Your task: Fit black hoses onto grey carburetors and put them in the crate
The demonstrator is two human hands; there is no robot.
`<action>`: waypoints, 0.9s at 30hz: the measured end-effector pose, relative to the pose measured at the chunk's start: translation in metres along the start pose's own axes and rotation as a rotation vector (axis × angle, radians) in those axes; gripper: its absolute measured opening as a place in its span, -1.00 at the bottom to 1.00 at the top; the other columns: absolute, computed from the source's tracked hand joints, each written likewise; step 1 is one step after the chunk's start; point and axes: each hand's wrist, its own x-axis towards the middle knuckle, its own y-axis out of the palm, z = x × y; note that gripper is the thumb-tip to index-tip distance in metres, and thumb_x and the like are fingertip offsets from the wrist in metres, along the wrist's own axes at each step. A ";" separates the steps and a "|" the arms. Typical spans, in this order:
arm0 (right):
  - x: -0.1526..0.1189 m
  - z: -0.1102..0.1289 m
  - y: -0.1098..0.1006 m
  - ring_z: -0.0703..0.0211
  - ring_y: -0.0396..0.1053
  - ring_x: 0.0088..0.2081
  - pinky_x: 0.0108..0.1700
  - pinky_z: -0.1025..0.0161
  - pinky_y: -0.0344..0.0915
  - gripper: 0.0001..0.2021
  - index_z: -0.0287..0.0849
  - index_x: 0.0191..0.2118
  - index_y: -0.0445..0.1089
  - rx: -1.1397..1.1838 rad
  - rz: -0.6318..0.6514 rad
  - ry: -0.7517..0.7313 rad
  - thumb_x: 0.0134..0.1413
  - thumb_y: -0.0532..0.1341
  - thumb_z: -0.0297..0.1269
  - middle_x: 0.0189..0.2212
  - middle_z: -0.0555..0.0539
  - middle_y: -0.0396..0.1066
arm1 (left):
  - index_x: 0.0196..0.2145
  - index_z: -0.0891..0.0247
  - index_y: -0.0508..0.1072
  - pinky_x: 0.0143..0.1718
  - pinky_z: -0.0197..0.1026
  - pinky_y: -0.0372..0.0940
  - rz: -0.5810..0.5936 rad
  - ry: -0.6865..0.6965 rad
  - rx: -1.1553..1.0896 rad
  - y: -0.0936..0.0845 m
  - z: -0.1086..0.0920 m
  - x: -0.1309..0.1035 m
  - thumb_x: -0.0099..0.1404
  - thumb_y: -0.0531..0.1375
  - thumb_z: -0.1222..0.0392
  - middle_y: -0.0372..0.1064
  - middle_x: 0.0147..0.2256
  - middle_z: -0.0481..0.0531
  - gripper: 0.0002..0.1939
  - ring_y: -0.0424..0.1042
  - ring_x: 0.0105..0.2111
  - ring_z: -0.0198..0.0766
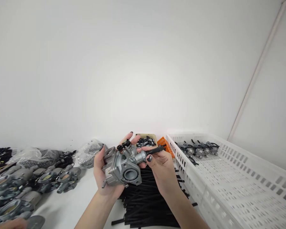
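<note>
Your left hand (pixel 109 187) cradles the carburetor (pixel 126 168) above the table (pixel 72 203), while your right hand (pixel 163 167) grips the black cap (pixel 154 150) at its top end. The cap sits at the metal neck, apparently seated or nearly so; full seating cannot be confirmed. Several finished-looking units (pixel 196 149) lie in the white crate (pixel 231 184), and more carburetors (pixel 66 179) stand at left, apparently unprocessed.

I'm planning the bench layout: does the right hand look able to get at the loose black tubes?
Probably, once it lets go: the right hand grips the black sleeve on the carburetor, but the black tubes lie just below, mostly uncovered.
</note>
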 end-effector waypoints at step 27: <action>0.004 -0.008 0.002 0.11 0.39 -0.24 -0.12 0.23 0.31 -0.76 -0.15 -0.31 0.57 0.218 -0.077 0.261 -0.07 0.45 -0.12 -0.27 -0.08 0.52 | 0.00 0.26 0.59 0.00 0.16 0.43 -0.197 0.192 -0.115 0.023 0.005 -0.003 0.21 0.13 -0.21 0.52 0.08 0.24 -0.40 0.52 0.01 0.21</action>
